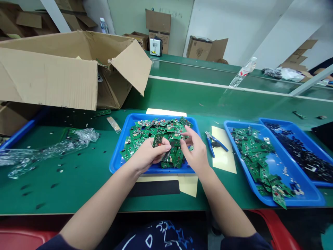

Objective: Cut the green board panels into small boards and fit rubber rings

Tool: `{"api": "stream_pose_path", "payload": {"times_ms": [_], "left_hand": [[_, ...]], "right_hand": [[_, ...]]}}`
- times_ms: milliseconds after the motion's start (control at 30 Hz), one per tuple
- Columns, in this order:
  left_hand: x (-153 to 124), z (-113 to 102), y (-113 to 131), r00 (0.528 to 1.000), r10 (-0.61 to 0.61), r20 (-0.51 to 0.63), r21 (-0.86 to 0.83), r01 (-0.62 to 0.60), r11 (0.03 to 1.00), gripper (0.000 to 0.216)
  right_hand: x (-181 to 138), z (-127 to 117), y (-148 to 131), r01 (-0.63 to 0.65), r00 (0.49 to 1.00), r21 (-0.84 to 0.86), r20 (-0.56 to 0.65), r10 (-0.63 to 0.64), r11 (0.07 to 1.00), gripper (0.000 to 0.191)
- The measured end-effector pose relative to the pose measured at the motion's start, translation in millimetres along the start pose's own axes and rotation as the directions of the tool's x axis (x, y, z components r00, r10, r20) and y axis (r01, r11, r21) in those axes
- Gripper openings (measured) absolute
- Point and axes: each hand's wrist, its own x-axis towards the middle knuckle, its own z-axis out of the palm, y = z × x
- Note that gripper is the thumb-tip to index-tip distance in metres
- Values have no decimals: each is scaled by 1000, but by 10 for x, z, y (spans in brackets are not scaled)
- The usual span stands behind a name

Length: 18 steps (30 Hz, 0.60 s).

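Observation:
My left hand [148, 156] is closed on a small green circuit board [158, 140], held upright over the near edge of a blue tray [117, 160]. That tray is heaped with several more green circuit boards [158, 131]. My right hand [195, 151] hovers just right of the held board, fingers curled loosely and pointing left toward it; I cannot make out anything in them.
Blue-handled pliers [213, 140] lie on a yellow sheet right of the tray. Two more blue trays stand at right, one with green boards [257, 156], one with black parts [301, 152]. A large open cardboard box [65, 69] and crumpled plastic wrap [49, 149] lie left. A plastic bottle [241, 73] lies behind.

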Motion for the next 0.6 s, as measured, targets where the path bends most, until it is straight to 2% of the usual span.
{"api": "stream_pose_path", "payload": {"times_ms": [100, 167, 300, 400, 500, 600], "left_hand": [[11, 16, -9, 995, 28, -93, 33, -25, 999, 24], [22, 23, -29, 995, 23, -98, 63, -17, 998, 24], [31, 24, -64, 997, 22, -71, 112, -14, 994, 24], [40, 13, -65, 997, 36, -61, 68, -32, 997, 30], [65, -15, -69, 995, 65, -73, 47, -62, 997, 34], [90, -41, -93, 984, 143, -110, 230, -114, 967, 22]], "right_hand": [[-45, 45, -51, -117, 990, 234, 107, 94, 965, 17], [-91, 97, -82, -178, 979, 317, 154, 135, 932, 11], [-130, 152, -101, -215, 977, 359, 82, 199, 908, 13], [-90, 92, -100, -229, 969, 378, -2, 248, 897, 15], [-34, -14, -100, -166, 982, 312, -29, 184, 935, 13], [-1, -85, -103, -34, 994, 165, 109, 16, 986, 12]]}}
